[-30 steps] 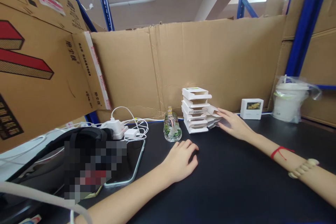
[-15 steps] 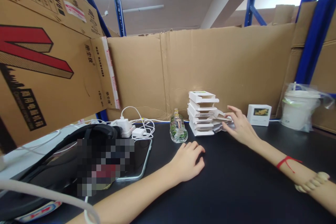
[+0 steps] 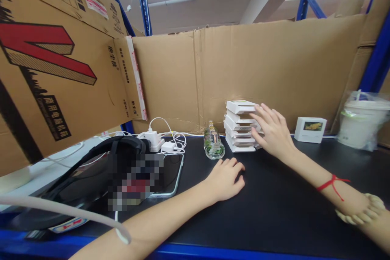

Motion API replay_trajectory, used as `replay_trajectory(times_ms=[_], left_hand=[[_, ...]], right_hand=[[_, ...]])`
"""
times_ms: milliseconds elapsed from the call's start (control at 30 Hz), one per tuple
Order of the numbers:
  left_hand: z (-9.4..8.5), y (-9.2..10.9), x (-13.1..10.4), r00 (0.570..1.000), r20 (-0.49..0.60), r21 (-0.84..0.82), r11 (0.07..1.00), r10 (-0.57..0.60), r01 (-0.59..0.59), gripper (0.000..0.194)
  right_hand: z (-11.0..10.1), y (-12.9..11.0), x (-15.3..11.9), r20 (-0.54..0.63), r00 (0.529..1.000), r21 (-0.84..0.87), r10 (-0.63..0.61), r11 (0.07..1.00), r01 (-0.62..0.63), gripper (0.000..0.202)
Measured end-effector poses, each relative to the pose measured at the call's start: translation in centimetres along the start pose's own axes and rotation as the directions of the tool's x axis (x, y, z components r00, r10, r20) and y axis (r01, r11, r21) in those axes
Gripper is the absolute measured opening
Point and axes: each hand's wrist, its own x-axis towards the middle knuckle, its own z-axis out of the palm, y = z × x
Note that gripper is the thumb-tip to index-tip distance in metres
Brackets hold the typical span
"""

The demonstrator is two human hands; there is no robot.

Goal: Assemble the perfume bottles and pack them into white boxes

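Observation:
My left hand (image 3: 226, 179) rests on the black tabletop (image 3: 268, 211), fingers apart and slightly curled, holding nothing. Just beyond it stands a row of clear glass bottles (image 3: 214, 146) with green and floral patterns. My right hand (image 3: 272, 132) is raised with spread fingers beside the stack of white open-ended boxes (image 3: 240, 126), its fingertips at the stack's right edge. Whether they touch the boxes cannot be told. The hand hides most of what lies right of the stack.
A closed white box (image 3: 310, 129) and a bagged white cup (image 3: 362, 120) stand at the right. Headphones (image 3: 122, 142), a phone (image 3: 173, 174), a charger (image 3: 154, 140) and cables lie at the left. Cardboard (image 3: 170, 77) walls the back.
My right hand has risen from the loose boxes beside the stack to the stack's upper right side. My left hand stays on the table. The view has shifted slightly.

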Motion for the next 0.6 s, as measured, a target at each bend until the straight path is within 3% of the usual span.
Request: replay_trajectory(times_ms=[100, 267, 400, 600], left_hand=[[0.0, 0.1, 0.0, 1.000, -0.007, -0.011, 1.000, -0.005, 0.005, 0.027], [0.0, 0.2, 0.0, 1.000, -0.007, -0.037, 0.999, -0.010, 0.009, 0.026], [-0.1, 0.2, 0.0, 1.000, -0.005, -0.056, 0.998, -0.014, 0.013, 0.027], [0.5, -0.2, 0.0, 0.998, -0.062, -0.191, 0.982, -0.023, 0.011, 0.029]], right_hand=[[0.2, 0.0, -0.1, -0.019, 0.999, -0.017, -0.027, 0.999, 0.027, 0.039], [0.1, 0.3, 0.2, 0.025, 0.999, 0.027, -0.033, 0.999, 0.033, 0.025], [0.9, 0.5, 0.4, -0.004, 0.999, 0.067, -0.042, 0.997, 0.042, 0.025], [1.0, 0.2, 0.3, -0.089, 0.974, 0.054, -0.206, 0.976, 0.211, 0.027]])
